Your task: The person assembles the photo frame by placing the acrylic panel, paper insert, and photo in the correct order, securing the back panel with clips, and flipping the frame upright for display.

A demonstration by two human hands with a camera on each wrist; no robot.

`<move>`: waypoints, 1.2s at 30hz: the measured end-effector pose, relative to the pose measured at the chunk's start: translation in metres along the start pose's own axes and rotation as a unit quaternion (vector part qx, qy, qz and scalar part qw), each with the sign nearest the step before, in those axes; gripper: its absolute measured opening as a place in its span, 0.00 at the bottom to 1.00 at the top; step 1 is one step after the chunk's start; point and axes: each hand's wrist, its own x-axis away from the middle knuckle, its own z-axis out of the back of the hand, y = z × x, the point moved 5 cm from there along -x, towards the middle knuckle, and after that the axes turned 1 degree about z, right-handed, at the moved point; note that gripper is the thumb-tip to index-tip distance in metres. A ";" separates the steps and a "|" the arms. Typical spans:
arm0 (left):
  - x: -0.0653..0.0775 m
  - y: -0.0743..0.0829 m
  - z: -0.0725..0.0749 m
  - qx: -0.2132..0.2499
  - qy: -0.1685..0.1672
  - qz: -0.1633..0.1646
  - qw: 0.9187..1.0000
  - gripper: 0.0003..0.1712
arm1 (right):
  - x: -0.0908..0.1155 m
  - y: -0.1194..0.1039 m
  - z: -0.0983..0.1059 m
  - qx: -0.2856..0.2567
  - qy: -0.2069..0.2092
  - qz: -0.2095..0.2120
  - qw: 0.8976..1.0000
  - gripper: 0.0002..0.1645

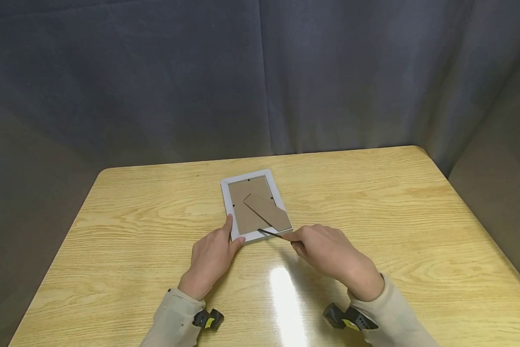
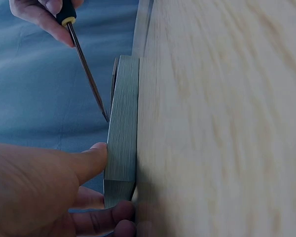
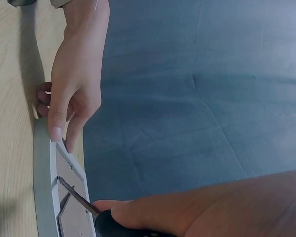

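Observation:
A light grey picture frame (image 1: 252, 235) lies face down on the table, its brown backing board (image 1: 241, 217) and folded stand leg (image 1: 273, 213) upward. My left hand (image 1: 212, 253) grips the frame's near left corner, thumb on the near edge. In my right hand (image 1: 329, 250) is a screwdriver (image 2: 86, 64) with a dark handle and yellow collar. Its tip meets the back near the middle of the near edge, where the board joins the rim; the right wrist view shows this contact at a small dark tab (image 3: 58, 177). The frame's front is hidden.
The wooden table (image 1: 134, 231) has rounded far corners. Dark grey curtains (image 1: 177, 86) hang behind it and at both sides. Small dark fastening tabs (image 1: 248, 180) sit along the board's other edges. Each wrist wears a strapped camera (image 1: 208, 319).

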 end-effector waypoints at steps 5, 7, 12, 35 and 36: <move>0.000 0.001 0.000 0.000 0.000 -0.001 1.000 0.40 | 0.000 0.000 0.000 0.004 0.002 0.003 1.000 0.25; 0.000 0.001 0.000 0.000 0.001 -0.002 1.000 0.40 | 0.000 0.000 0.000 0.005 0.004 0.004 1.000 0.26; 0.000 0.001 0.001 0.001 0.003 -0.004 1.000 0.40 | -0.001 -0.001 -0.001 0.011 0.008 -0.001 1.000 0.26; 0.000 0.001 0.001 -0.003 0.010 -0.008 1.000 0.40 | 0.000 -0.002 -0.002 0.023 0.005 -0.019 1.000 0.26; 0.000 0.001 0.001 -0.003 0.011 -0.009 1.000 0.40 | 0.000 -0.002 -0.002 0.023 0.005 -0.018 1.000 0.26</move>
